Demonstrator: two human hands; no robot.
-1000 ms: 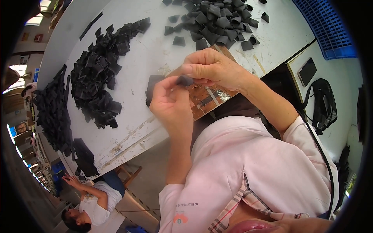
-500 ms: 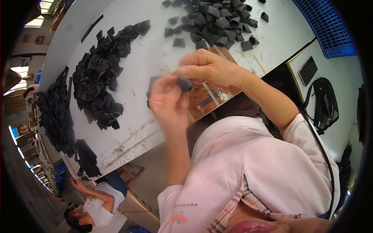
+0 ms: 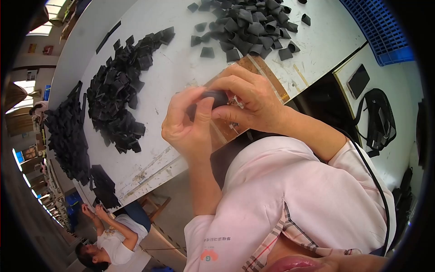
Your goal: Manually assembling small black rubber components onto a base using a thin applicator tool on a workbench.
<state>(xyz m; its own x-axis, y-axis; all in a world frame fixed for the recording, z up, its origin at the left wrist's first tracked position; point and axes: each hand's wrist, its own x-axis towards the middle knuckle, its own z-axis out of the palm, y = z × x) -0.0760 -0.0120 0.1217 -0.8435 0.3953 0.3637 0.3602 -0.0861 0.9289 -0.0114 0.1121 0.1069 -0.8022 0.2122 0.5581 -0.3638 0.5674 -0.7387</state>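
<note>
A small dark grey, curved piece [image 3: 218, 96], like a short sleeve of foam or rubber, is gripped between my two hands. My left hand [image 3: 188, 122] pinches its left side with thumb and fingers. From the right, my right hand [image 3: 253, 97] closes on its other end, fingers above and thumb below. Both hands are over a brown wooden board [image 3: 232, 132] at the table's front edge. Beyond them lies a heap of similar rolled pieces [image 3: 253, 29]. To the left is a pile of flat black pieces [image 3: 115, 88].
Another black pile [image 3: 68, 136] lies along the far left of the white table [image 3: 172, 59]. At the right are a blue plastic crate [image 3: 380, 34], a phone [image 3: 359, 81] and a black mesh bag [image 3: 379, 120]. Another person [image 3: 120, 240] sits at the lower left.
My left hand has shifted slightly left, and my right fingers have spread over the piece, showing more of it. The other person's hands have moved apart.
</note>
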